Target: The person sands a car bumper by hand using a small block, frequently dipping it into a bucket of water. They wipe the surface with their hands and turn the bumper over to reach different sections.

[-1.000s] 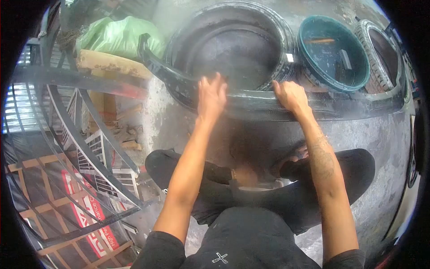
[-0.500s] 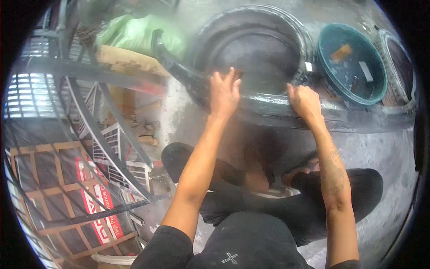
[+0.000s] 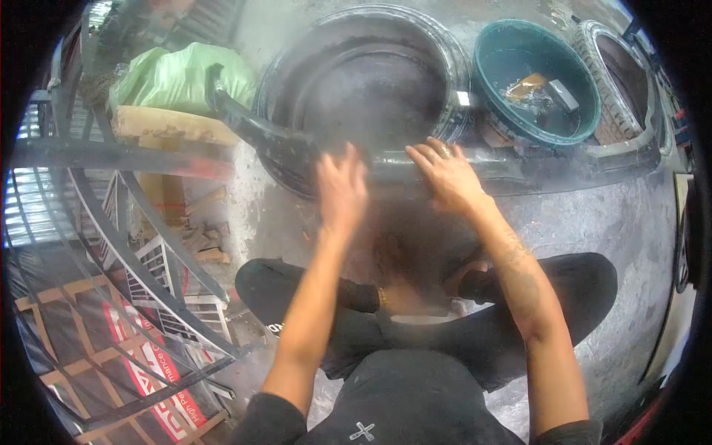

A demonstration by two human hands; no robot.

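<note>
A long black curved part [image 3: 519, 169] lies across a tyre [image 3: 271, 81] in front of me. My left hand [image 3: 343, 185] is on or just over its left half; the fingers are smeared by motion. On the part's middle rests my right hand [image 3: 449, 174], fingers spread over the top edge and a ring on one finger. Behind the part's right half is a teal basin [image 3: 538, 132] of water, with a brown piece [image 3: 526, 87] and a pale block [image 3: 562, 96] in it.
A green plastic bag [image 3: 185, 81] sits at the back left above cardboard [image 3: 170, 124]. Dark metal frames [image 3: 148, 252] fill the left side. Another tyre [image 3: 604, 63] lies at the right. My crossed legs [image 3: 556, 297] are below the part.
My right hand has moved left along the part, nearer to my left hand, and its fingers are more spread. The whole view has shifted, and the brown piece and pale block lie closer together.
</note>
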